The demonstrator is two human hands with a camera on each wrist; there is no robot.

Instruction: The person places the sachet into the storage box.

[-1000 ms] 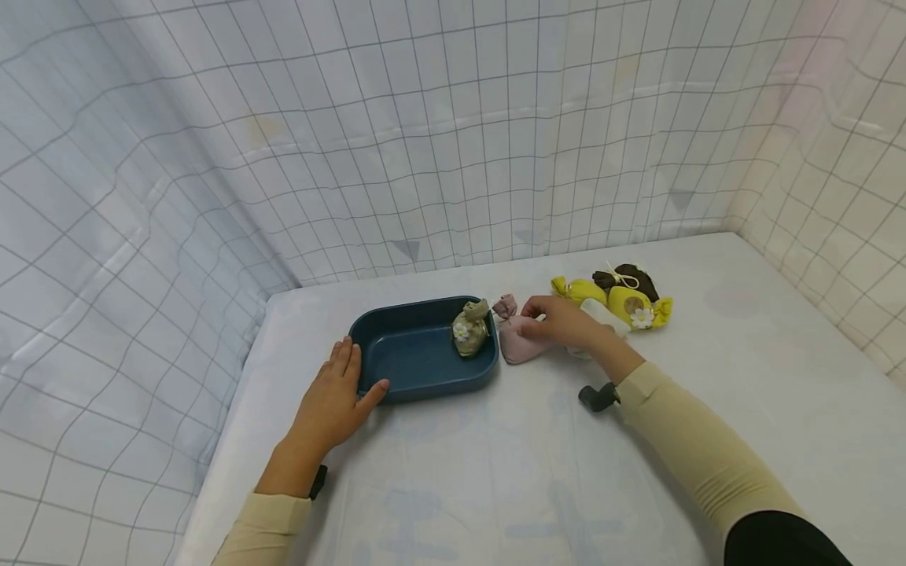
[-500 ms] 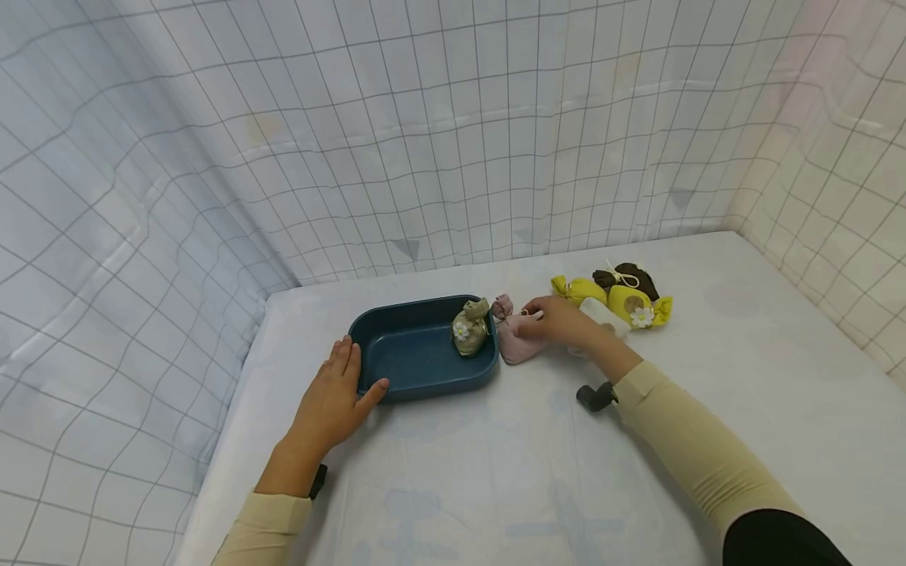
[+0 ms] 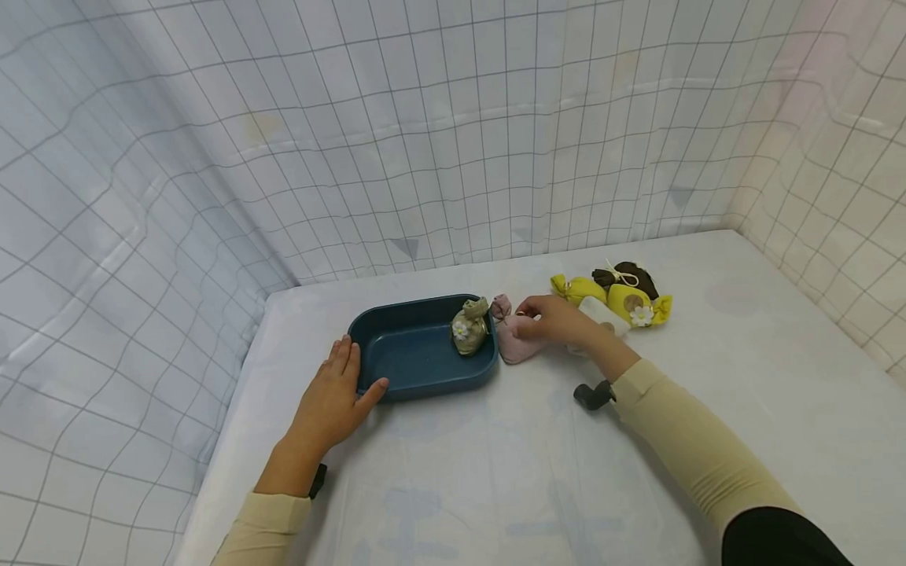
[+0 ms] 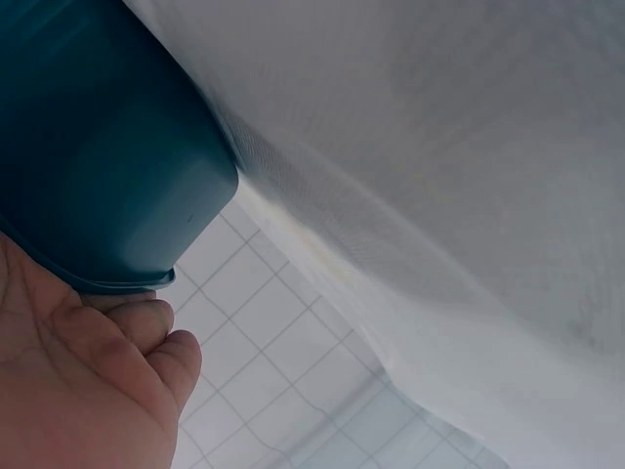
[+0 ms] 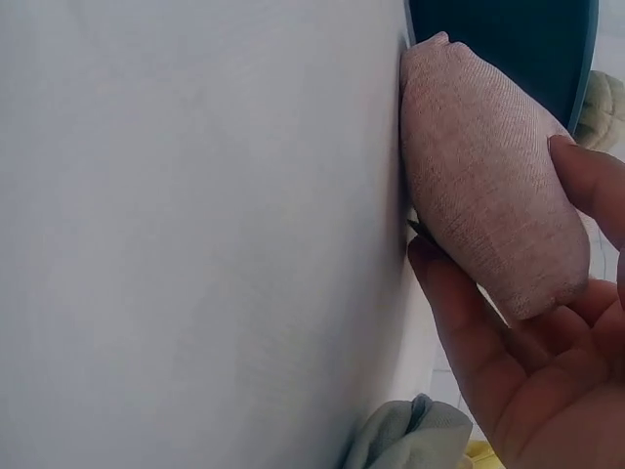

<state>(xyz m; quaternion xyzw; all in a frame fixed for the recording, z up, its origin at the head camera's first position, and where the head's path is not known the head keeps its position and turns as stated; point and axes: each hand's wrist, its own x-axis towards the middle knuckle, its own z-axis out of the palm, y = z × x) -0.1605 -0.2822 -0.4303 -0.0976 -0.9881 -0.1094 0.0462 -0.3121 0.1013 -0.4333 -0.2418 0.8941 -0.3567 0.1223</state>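
In the head view my left hand rests on the left end of a dark blue oblong tray, fingers straight along its rim and thumb at the near corner. Seen from the left wrist, the palm lies against the tray's outer wall. Just right of the tray, my right hand holds a pink cloth pouch with a gathered neck. The right wrist view shows thumb and fingers on opposite sides of the pink pouch, close beside the tray. An olive-green pouch with a white flower sits at the tray's right end.
Behind my right hand lie a white pouch, two yellow pouches and a dark brown pouch tied with pale cord. White cloth covers the table; grid-patterned curtains hang at the back and sides.
My right hand has shifted very slightly left along the pink pouch, and the pouch's neck tips a little toward the tray. The left hand and the tray stay put.
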